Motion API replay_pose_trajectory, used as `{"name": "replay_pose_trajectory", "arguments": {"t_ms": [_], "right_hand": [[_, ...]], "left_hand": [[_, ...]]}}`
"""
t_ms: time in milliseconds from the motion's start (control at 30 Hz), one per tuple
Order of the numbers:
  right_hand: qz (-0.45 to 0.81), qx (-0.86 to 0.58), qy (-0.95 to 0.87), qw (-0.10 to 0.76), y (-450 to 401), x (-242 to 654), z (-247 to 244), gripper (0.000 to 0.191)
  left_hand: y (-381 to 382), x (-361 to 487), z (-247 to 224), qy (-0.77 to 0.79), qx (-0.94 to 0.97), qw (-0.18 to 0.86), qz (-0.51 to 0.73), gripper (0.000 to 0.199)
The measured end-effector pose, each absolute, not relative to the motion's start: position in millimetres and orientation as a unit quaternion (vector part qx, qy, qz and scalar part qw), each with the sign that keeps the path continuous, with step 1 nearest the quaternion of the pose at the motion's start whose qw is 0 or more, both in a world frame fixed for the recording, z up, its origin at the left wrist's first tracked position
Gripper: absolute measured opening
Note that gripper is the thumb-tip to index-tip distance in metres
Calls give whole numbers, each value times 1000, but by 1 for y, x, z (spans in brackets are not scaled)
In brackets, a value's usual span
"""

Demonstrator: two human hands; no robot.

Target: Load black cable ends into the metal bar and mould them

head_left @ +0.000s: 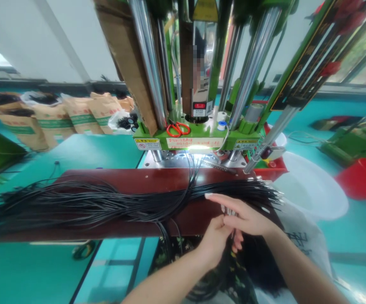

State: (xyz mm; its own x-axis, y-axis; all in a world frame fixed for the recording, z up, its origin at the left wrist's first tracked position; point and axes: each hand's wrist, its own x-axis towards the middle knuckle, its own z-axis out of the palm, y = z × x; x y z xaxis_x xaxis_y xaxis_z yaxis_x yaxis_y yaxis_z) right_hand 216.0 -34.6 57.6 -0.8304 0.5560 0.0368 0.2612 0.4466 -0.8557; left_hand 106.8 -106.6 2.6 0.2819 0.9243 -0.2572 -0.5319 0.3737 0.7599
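A long bundle of thin black cables [113,202] lies across the brown board, with pale or metallic ends fanned out at its right. In front of the board my two hands meet. My left hand [216,242] is closed around what look like small silvery cable ends [229,210]. My right hand [246,215] comes over them from the right, its thumb and lower fingers against the same ends and its index finger stretched left beside the bundle. The hands partly hide the held pieces. Several cables run up from the bundle into the lit green press [198,131].
The brown board [88,175] stands before the press's metal base [151,158]. Red-handled scissors [178,129] lie on the press. To the right are a white basin [312,185] and a red bucket [364,179]. Paper sacks [55,120] stand at the back left.
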Motion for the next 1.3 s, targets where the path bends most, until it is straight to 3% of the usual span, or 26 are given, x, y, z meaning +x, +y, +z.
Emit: {"name": "replay_pose_trajectory", "arguments": {"t_ms": [133, 400, 467, 600, 800, 1000, 1133, 1300], "right_hand": [[415, -193, -884, 96, -26, 206, 62, 61], [461, -149, -872, 70, -11, 184, 62, 56], [415, -225, -878, 84, 8, 185, 58, 49], [140, -489, -857, 77, 59, 197, 38, 42], [81, -539, -838, 26, 89, 203, 18, 34], [186, -540, -821, 13, 76, 200, 38, 9], [307, -553, -773, 46, 29, 215, 37, 8], [633, -503, -517, 282, -37, 226, 12, 32]], "left_hand": [[-106, 103, 3, 345, 280, 755, 483, 31], [-100, 95, -3, 373, 236, 706, 554, 33], [-96, 87, -2, 380, 207, 711, 554, 34], [-91, 70, 2, 415, 202, 694, 553, 36], [-91, 61, -5, 460, 247, 651, 551, 36], [-90, 57, -10, 458, 266, 654, 540, 38], [-87, 55, -9, 446, 266, 672, 529, 38], [-80, 65, -8, 446, 293, 696, 482, 36]]}}
